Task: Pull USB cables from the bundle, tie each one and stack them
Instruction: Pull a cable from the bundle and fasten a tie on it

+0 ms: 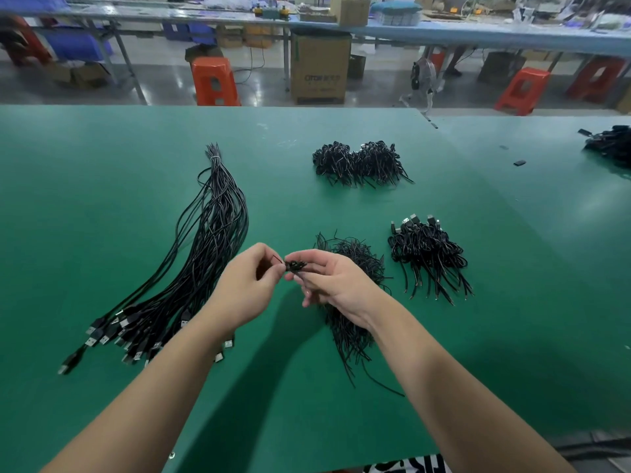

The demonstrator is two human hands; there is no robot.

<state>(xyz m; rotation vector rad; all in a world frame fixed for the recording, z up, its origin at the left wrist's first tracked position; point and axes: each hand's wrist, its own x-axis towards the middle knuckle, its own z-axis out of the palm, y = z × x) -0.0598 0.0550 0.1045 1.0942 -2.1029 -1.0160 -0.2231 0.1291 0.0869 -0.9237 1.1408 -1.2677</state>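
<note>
Both hands meet above the middle of the table (pixel 102 199). The right hand (pixel 336 281) grips a small coiled cable (pixel 295 266), and the left hand (pixel 249 285), at 9 o'clock from it, pinches a thin tie (pixel 278 259) at the coil. The bundle (pixel 205 240) lies at 10 o'clock, its long axis 12 to 7. The nearest stack (pixel 426 254) lies at 3 o'clock, nearer the right hand.
</note>
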